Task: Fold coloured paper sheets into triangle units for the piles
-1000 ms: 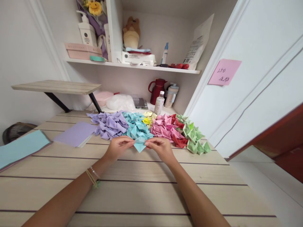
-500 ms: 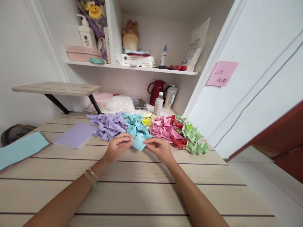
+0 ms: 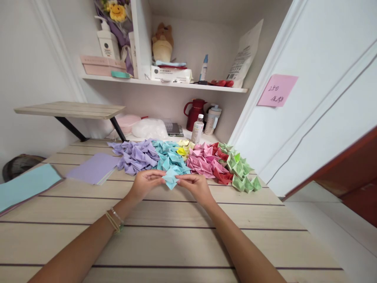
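Note:
A light blue piece of folded origami paper [image 3: 171,179], diamond-shaped, is held between my two hands just in front of the paper piles. My left hand [image 3: 146,184] pinches its left corner between thumb and fingers. On the other side, my right hand [image 3: 196,186] grips the right edge the same way. Right behind the piece lies a heap of blue folded paper boats [image 3: 169,155]. Purple paper boats [image 3: 137,157] are heaped to the left of it. Pink paper boats [image 3: 202,161] lie to the right, with yellow, red and green ones around them.
Purple paper sheets [image 3: 92,168] and blue sheets [image 3: 26,186] lie on the slatted table [image 3: 165,243] at left. A small raised stand [image 3: 70,110] rises at the back left. Behind the boats stand a clear bottle [image 3: 197,129], a red jug [image 3: 194,114] and a cup [image 3: 212,120].
The blue paper has gone from a wider shape to a narrower diamond. My right hand has moved slightly left, closer to my left hand.

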Demonstrator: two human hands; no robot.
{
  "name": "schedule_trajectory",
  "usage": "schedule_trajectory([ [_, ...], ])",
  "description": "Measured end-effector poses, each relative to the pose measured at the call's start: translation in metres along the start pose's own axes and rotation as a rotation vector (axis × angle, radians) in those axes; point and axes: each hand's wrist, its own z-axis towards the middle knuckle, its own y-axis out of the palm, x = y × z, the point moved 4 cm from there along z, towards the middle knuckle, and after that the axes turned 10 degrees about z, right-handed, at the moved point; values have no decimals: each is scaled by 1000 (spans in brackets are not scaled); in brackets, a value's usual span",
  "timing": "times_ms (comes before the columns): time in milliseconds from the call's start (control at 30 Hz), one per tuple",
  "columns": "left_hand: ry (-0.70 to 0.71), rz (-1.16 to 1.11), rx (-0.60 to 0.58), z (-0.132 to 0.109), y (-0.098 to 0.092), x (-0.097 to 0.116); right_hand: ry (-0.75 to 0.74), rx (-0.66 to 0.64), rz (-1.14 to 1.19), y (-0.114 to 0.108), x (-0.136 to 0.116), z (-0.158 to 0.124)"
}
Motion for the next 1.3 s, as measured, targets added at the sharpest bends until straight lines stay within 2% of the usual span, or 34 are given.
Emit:
schedule_trajectory([
  [267,150,163,23,-4,3,3,64,1,137,3,1,1],
  [467,22,74,5,-5,6,-4,155,40,238,6,8,-1],
  [733,-73,97,-119,-7,12,-9,185,70,192,5,17,-1],
  [900,-99,133,-221,-12,18,-6,143,-17,39,7,13,-2],
  [1000,-133,73,-273,-12,19,-3,121,-39,53,8,9,-1],
  [1167,-273,-156,-176,-10,16,-4,74,41,220,5,2,1],
  [1300,-328,-429,-48,-9,15,-11,-20,96,51,6,-5,-1],
])
